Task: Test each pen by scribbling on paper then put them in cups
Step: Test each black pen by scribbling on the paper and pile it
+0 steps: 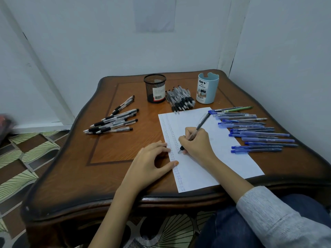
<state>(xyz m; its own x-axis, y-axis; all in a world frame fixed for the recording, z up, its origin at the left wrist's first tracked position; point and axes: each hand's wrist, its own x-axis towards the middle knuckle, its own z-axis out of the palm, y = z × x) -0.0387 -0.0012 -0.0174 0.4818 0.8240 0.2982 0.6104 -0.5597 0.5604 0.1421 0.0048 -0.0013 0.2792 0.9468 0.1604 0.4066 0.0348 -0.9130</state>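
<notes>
On the paper (223,154), right hand (197,142) pinches a pen (200,125), seemingly scribbling; left hand (150,158), fingers relaxed, presses it steady

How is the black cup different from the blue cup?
The black cup is see-through wire mesh; the blue cup is solid. The black cup's rim is even; the blue cup's rim has a notch. Both stand upright on the table.

Light: dim, even, cool; bluish cast over walls (89,51).
Shadows: faint, soft-edged on worktop (114,154).
Sheen: dull gloss toward 10 o'clock.
Distortion: worktop edges bow outward.
Blur: red object (5,122) at 9 o'clock smeared; paper (223,158) scribbles soft.
</notes>
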